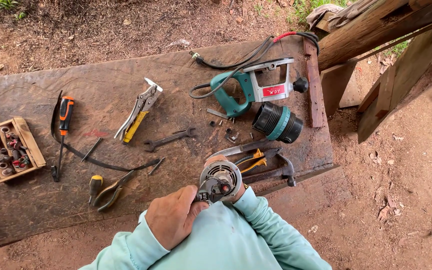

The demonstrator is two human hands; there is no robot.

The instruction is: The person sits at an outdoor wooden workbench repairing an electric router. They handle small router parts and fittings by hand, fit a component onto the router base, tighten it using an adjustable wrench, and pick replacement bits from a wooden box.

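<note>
My right hand (pixel 218 161) is mostly hidden behind a round silver motor housing (pixel 221 176) and grips it from the far side, just above my chest. My left hand (pixel 173 220) is closed on a small dark metal wrench-like tool (pixel 203 193) whose tip touches the housing's near face, by a red spot. Both arms wear light green sleeves. On the worn wooden bench (pixel 101 90) beyond lie the teal power tool body (pixel 256 87) with its black cord and a black and teal cylindrical casing (pixel 277 122).
On the bench lie locking pliers (pixel 138 112), an open-end wrench (pixel 170 139), an orange-handled screwdriver (pixel 65 120), pliers (pixel 111 190), a hammer (pixel 278 172), loose screws (pixel 231 134) and a wooden box of small parts (pixel 7 149). Timber beams (pixel 376 30) stand at the right; dirt ground surrounds.
</note>
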